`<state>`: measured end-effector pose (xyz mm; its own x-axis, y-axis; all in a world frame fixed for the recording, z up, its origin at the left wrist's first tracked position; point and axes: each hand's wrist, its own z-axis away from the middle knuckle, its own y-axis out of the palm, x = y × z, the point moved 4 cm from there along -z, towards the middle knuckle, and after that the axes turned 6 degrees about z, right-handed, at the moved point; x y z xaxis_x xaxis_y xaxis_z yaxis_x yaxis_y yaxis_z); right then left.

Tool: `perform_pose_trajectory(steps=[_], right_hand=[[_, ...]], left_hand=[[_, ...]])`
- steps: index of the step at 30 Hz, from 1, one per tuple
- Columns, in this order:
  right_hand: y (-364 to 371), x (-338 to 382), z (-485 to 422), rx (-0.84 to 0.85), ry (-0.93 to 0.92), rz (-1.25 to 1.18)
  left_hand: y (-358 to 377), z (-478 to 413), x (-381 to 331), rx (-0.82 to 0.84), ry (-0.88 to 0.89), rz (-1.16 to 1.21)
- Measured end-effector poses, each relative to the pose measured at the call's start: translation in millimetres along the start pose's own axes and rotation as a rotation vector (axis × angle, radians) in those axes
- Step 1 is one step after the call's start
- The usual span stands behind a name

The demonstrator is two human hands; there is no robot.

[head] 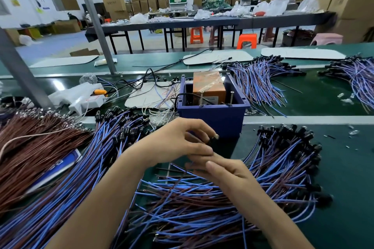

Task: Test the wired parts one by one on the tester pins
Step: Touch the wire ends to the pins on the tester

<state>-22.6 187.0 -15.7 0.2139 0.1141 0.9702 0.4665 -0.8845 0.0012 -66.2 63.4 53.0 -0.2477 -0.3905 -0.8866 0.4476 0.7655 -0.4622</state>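
A blue tester box (212, 114) stands in the middle of the green bench, with two upright metal pins (201, 99) on its front rim and an orange block inside. My left hand (178, 141) hovers just in front of the box, fingers curled, pinching a small black wired part (209, 141) at its fingertips. My right hand (224, 169) lies below it, fingers curled around the blue and brown wires (176, 171) of that part. Heaps of the same wired parts (202, 208) lie under both hands.
More blue-wired bundles lie at left (91, 157), at right (287, 157) and behind the box (259, 82). A brown wire bundle (30, 147) fills the far left. A white power strip (81, 97) and cables sit left of the box. A slanted grey post (95, 20) rises beyond.
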Motion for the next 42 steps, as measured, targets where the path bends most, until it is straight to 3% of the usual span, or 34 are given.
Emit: perform_pose_trajectory(steps=[3,6,8,10,14,17,23,24,26,28,30,33,36,40,42], right_hand=[[-14.9,3.3,-1.8,-0.189,-0.082,-0.215],[-54.0,6.7,7.2,-0.630,-0.110,-0.250],[-82.2,8.0,21.0,-1.019,-0.079,-0.096],[-102.9,10.3,32.2,-1.280,-0.041,0.098],[-124.7,16.5,45.6,-1.437,-0.001,0.393],[-127.5,18.3,48.0,-1.392,0.111,0.708],[-104.4,8.1,30.5,-0.925,0.511,1.291],[-97.0,8.7,28.5,-0.921,0.494,1.301],[-78.0,15.1,22.0,-0.916,0.218,1.255],[-53.4,22.0,14.9,-0.757,-0.133,1.114],[-30.4,22.5,11.1,-0.539,-0.332,0.978],[-16.0,16.3,9.3,-0.419,-0.381,0.929],[-16.5,15.9,9.3,-0.463,-0.381,0.886],[-23.1,18.5,10.3,-0.551,-0.358,0.791],[-24.6,17.8,11.8,-0.598,-0.323,0.760]], left_hand=[[11.6,1.3,3.1,0.103,-0.189,0.200],[18.3,3.5,2.8,0.246,-0.232,0.182],[13.1,2.0,1.8,0.231,-0.186,0.123],[2.3,0.0,2.8,0.158,-0.162,0.051],[-26.1,2.8,10.5,-0.003,-0.168,-0.074],[-46.3,6.8,13.9,-0.137,-0.152,-0.005],[-45.1,5.4,9.7,-0.224,-0.091,0.358],[-41.2,3.6,8.2,-0.219,-0.084,0.410],[-33.5,-0.4,6.3,-0.226,-0.066,0.497],[-26.3,-4.4,5.4,-0.256,-0.050,0.548],[-20.9,-7.2,5.9,-0.290,-0.037,0.573],[-17.6,-10.1,8.3,-0.353,-0.015,0.591],[-13.9,-12.3,12.3,-0.374,-0.004,0.611],[0.1,-14.7,17.7,-0.213,-0.042,0.692],[1.3,-16.2,19.1,-0.231,-0.038,0.691]])
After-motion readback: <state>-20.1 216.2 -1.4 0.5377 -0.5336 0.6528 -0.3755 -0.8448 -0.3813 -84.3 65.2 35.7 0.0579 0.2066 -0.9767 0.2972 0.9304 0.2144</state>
